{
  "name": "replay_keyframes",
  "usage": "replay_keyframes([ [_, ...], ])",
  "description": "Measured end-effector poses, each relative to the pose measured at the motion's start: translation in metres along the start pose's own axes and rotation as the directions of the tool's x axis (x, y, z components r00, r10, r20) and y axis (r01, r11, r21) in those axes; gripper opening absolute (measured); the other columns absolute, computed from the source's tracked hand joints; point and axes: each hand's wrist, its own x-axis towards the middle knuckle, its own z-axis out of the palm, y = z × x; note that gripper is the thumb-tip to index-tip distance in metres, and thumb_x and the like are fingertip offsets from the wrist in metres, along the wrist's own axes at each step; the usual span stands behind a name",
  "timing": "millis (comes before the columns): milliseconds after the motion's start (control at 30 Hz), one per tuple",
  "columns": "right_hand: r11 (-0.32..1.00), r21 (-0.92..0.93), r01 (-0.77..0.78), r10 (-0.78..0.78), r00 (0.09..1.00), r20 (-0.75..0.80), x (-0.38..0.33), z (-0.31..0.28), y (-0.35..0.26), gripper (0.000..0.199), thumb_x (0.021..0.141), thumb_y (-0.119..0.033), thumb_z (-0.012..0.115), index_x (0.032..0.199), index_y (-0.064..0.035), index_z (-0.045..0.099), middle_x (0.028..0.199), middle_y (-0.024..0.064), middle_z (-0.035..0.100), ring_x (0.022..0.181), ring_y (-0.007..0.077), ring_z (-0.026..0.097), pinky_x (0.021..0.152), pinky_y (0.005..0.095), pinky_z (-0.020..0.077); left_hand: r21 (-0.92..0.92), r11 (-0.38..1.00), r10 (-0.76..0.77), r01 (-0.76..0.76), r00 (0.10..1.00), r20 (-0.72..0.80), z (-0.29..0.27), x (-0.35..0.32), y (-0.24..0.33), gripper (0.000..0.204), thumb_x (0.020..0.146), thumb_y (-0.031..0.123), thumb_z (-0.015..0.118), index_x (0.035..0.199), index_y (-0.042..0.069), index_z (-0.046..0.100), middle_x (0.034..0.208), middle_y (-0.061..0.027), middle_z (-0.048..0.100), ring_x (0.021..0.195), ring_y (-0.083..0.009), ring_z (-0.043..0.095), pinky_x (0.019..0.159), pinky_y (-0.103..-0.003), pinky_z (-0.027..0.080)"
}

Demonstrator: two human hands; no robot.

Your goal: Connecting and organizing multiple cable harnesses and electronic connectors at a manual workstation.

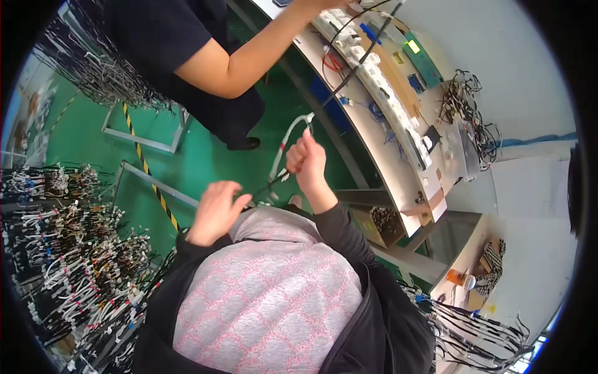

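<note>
Above the green floor (205,156), mid-frame, both hands work one white cable harness (283,146). Right hand (306,163) is raised, fingers curled shut around the harness, which loops up past its knuckles to a white connector end (308,117). Left hand (215,210) sits lower and nearer the body, fingers bent, pinching the thin dark wire tail (261,187) of the same harness; exact fingertip contact hard to tell. The harness hangs in the air between the two hands, over the floor, not on any surface. Below the hands: the person's pink-patterned grey top (268,293) and black jacket sleeves. Right of the hands, a curved desk (430,187) carries a long white test fixture (380,81), a green circuit board (422,59) and a tangle of black wires (467,112). A co-worker in a dark shirt (162,37) stands at top, arm (255,53) reaching onto that desk. Left edge: racks of hanging wire harnesses (68,249). Yellow-black floor tape (149,174) runs diagonally across the floor.
</note>
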Motion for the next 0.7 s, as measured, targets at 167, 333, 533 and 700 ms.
replay_keyframes([
  [167, 0.977, 0.072, 0.202, -0.203, 0.979, 0.013, 0.040, 0.017, -0.006, 0.051, 0.099, -0.038, 0.048, 0.057, -0.0171, 0.031, 0.047, -0.0024, 0.025, 0.039, 0.0137, 0.023, 0.040, 0.0305, 0.0138, 0.285, 0.940, -0.171, 0.186, 0.982, -0.077, -0.051, -0.083, -0.018, 0.039, 0.089, 0.033, 0.067, 0.108, 0.001, 0.058, 0.105, -0.0170, 0.060, 0.103, -0.0368, 0.056, 0.088, -0.044, 0.045],
  [333, 0.956, 0.199, 0.217, -0.227, 0.974, 0.029, 0.070, 0.054, -0.020, 0.051, 0.101, -0.039, 0.045, 0.060, -0.0175, 0.024, 0.054, -0.0043, 0.016, 0.047, 0.0111, 0.015, 0.044, 0.0300, 0.0121, 0.386, 0.828, -0.285, 0.408, 0.897, -0.337, -0.087, -0.112, 0.001, 0.045, 0.076, 0.024, 0.078, 0.109, 0.003, 0.056, 0.099, -0.0146, 0.060, 0.099, -0.0314, 0.058, 0.078, -0.040, 0.050],
  [533, 0.950, 0.169, 0.263, -0.276, 0.959, 0.063, 0.085, 0.087, -0.025, 0.051, 0.102, -0.037, 0.040, 0.057, -0.0174, 0.025, 0.052, -0.0037, 0.017, 0.046, 0.0126, 0.015, 0.043, 0.0291, 0.0108, 0.192, 0.906, -0.311, 0.378, 0.901, -0.304, -0.108, -0.157, -0.002, 0.026, 0.074, 0.015, 0.078, 0.090, 0.008, 0.059, 0.089, -0.0057, 0.058, 0.088, -0.0274, 0.060, 0.068, -0.038, 0.050],
  [700, 0.944, 0.204, 0.259, -0.277, 0.958, 0.068, 0.091, 0.090, -0.040, 0.051, 0.102, -0.036, 0.033, 0.055, -0.0173, 0.027, 0.050, -0.0020, 0.020, 0.045, 0.0135, 0.018, 0.041, 0.0271, 0.0139, 0.231, 0.907, -0.192, 0.351, 0.836, -0.515, -0.128, -0.165, -0.003, 0.021, 0.078, 0.019, 0.075, 0.085, 0.008, 0.057, 0.085, -0.0042, 0.057, 0.082, -0.0271, 0.059, 0.067, -0.040, 0.049],
])
